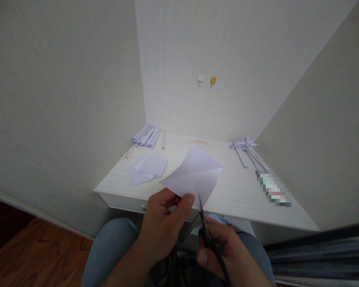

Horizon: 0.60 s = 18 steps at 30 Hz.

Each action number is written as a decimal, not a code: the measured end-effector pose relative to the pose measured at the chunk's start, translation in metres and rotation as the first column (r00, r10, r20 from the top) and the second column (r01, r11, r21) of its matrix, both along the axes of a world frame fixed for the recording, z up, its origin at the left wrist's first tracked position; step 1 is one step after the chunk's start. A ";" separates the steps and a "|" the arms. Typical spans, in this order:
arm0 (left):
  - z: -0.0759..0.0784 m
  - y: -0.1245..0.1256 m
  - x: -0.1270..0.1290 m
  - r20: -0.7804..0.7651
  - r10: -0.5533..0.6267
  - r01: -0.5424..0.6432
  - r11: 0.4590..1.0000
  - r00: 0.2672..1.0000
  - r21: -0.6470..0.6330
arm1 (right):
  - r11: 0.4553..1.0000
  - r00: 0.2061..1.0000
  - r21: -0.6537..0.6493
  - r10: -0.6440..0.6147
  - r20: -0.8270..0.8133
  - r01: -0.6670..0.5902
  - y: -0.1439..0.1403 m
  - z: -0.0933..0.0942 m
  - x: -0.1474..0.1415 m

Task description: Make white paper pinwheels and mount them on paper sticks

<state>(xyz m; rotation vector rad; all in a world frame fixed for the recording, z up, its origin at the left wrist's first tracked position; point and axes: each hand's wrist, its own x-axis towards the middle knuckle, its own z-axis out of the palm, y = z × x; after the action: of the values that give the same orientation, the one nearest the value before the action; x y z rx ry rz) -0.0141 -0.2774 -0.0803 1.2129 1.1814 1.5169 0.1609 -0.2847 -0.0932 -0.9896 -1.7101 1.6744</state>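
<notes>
The left hand (163,223) pinches the lower corner of a sheet of paper (194,173) between thumb and fingers, holding it up above the lap and just in front of the near edge of the desk (242,191). Just to its right, the right hand (224,251) is closed around the handles of a pair of black scissors (206,229), whose tip points up and meets the bottom edge of the sheet beside the left thumb; whether the blades are parted cannot be told. The two hands sit close together, nearly touching.

The paper is pale, almost white with a lilac tint, roughly diamond-shaped as held, with a crease running across its middle.

Walls close in left, right and behind the desk, so open room lies mostly over the desk's bare middle, beyond the hands. Further ahead and left of the hands lie flat folded sheets (148,167) and, past them by the back wall, a bundle of rolled paper strips (146,136). Ahead and to the right lie paper bows on sticks (247,149), well apart from the hands.
</notes>
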 end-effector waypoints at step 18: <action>-0.002 0.002 0.001 0.022 0.009 -0.009 1.000 1.000 -0.003 | 0.998 0.998 0.002 -0.056 0.017 0.056 0.002 -0.005 0.002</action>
<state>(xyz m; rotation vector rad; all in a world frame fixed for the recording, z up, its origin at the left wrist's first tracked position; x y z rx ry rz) -0.0132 -0.2755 -0.0822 1.1880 1.1761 1.5313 0.1624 -0.2830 -0.0984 -1.0450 -1.6787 1.6336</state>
